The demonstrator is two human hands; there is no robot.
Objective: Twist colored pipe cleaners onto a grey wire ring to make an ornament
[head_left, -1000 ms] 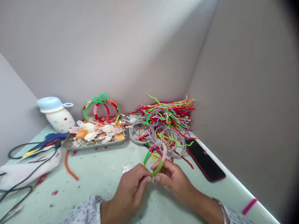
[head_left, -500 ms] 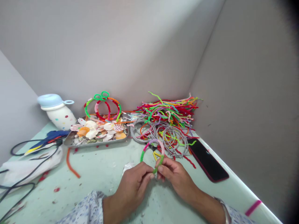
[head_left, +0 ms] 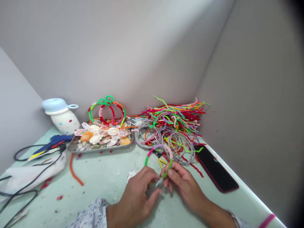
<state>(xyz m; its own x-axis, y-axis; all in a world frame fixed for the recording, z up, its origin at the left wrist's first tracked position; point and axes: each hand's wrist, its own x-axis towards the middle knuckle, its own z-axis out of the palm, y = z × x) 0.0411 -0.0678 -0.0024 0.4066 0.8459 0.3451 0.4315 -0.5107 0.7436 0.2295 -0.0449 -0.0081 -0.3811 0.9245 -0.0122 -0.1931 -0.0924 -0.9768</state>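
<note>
A wire ring wrapped in pipe cleaners (head_left: 155, 147), coloured green, magenta, purple and pink, stands upright between my hands. My right hand (head_left: 184, 182) pinches its green right side between thumb and fingers. A pale, bare-looking end (head_left: 159, 182) sticks out below the green wrap toward my left hand (head_left: 140, 196). The left thumb and forefinger are spread apart, with a gap beside that end. The ring's lower left part is hidden behind my left hand. Yellow-handled pliers (head_left: 161, 162) lie just behind the ring.
Behind are coiled grey wires (head_left: 181, 147) and a heap of pipe cleaners (head_left: 175, 114). A metal tray (head_left: 99, 150) holds shells and finished-looking rings (head_left: 113, 114). A bottle (head_left: 65, 120), blue glue gun (head_left: 55, 140) and black cable (head_left: 30, 174) are left; a phone (head_left: 218, 171) lies right.
My left thumb and forefinger have come apart from the ring's lower join, and the pale end now shows. My right hand still grips the green side. The view has shifted slightly.
</note>
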